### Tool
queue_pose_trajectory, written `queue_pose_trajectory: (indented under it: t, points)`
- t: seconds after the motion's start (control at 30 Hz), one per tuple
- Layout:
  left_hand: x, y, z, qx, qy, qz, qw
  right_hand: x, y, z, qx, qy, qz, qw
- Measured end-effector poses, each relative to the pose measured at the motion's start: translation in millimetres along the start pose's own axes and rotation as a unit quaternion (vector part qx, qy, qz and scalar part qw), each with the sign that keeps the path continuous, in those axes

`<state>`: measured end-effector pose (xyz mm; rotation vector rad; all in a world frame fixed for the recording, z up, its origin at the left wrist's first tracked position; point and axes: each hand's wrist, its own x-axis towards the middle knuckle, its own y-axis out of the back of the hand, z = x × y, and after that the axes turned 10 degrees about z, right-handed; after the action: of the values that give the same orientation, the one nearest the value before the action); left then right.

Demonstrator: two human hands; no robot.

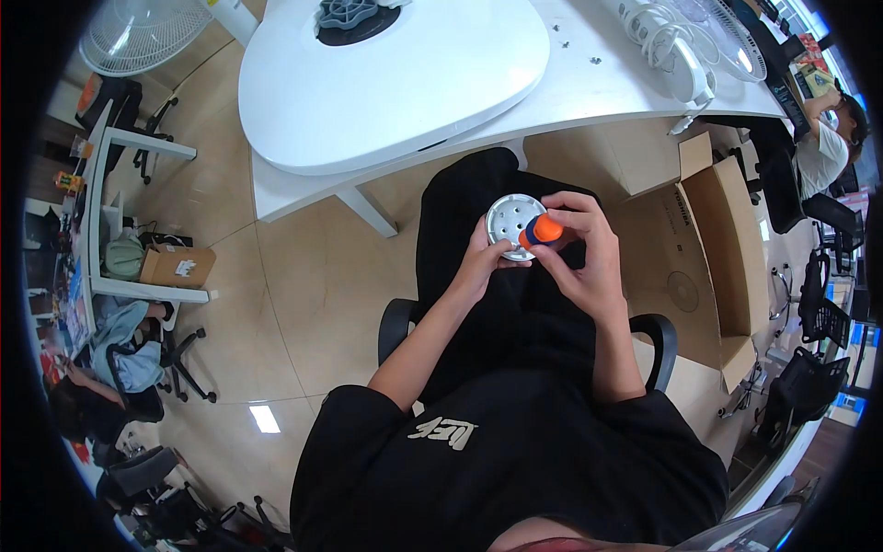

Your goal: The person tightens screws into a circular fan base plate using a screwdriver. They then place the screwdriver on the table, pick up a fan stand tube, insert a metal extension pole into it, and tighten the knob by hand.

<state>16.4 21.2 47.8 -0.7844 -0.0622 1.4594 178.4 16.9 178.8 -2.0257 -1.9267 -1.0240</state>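
My left hand (478, 264) is closed on the edge of a round white plastic disc (505, 217) with a raised rim and several small dark holes, held over my lap. My right hand (589, 250) grips a screwdriver (549, 227) by its stubby orange and dark-blue handle. The handle covers the disc's lower right part, and the driver's tip is hidden behind it. Fingers of the right hand also come close to the disc's rim; whether they touch it I cannot tell.
Ahead, a large white rounded base (395, 92) lies on the white table (589, 101), with small metal parts (596, 61) and a coiled white cable (676, 46) nearby. An open cardboard box (681, 258) stands right of my chair. A white fan (143, 32) is at upper left; other people sit at both sides.
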Motion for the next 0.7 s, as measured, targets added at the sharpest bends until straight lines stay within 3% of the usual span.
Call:
queue_pose_trajectory:
  t: [0.17,0.27,0.37,0.47,0.57,0.7]
  points:
    - [3.1,-3.6,-1.6,-0.002,0.001,-0.011,1.0,1.7,8.1,1.3,0.006,0.014,-0.003,1.0]
    - [2.8,-5.6,1.8,0.004,0.015,-0.004,1.0,-0.6,11.1,0.1,-0.003,-0.039,-0.007,0.999]
    - [2.9,-5.7,2.1,0.007,0.021,0.0,1.0,-2.1,6.1,11.2,-0.01,0.03,0.028,0.999]
    - [4.6,-3.7,0.6,0.01,0.024,-0.006,1.0,-2.2,5.7,9.3,-0.052,0.035,0.024,0.998]
    - [3.9,-4.2,-1.2,0.008,0.007,-0.008,1.0,2.7,7.0,-4.7,-0.003,-0.02,0.029,0.999]
    - [6.6,-0.8,-4.8,0.01,0.013,-0.019,1.0,6.7,12.1,-4.1,-0.008,-0.007,0.012,1.0]
